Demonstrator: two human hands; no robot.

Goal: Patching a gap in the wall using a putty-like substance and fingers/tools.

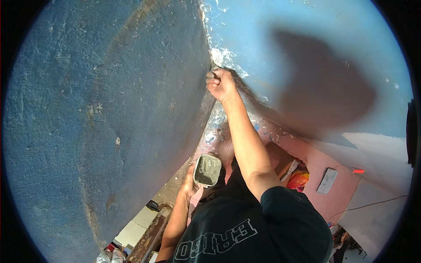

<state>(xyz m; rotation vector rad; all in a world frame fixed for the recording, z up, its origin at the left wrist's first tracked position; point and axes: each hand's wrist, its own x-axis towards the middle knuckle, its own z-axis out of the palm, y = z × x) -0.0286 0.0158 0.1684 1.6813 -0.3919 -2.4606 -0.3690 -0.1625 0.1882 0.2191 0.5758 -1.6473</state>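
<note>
Here, the left hand (189, 180) clasps a tub (195, 171) of grey paste (208, 171), while the right hand (222, 85) curls by a blue wall (140, 101), its grip pinching something or nothing, I can't tell.

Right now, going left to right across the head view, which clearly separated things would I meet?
Left forearm, container of grey paste, right forearm, white rectangular panel, small red-orange object.
</note>
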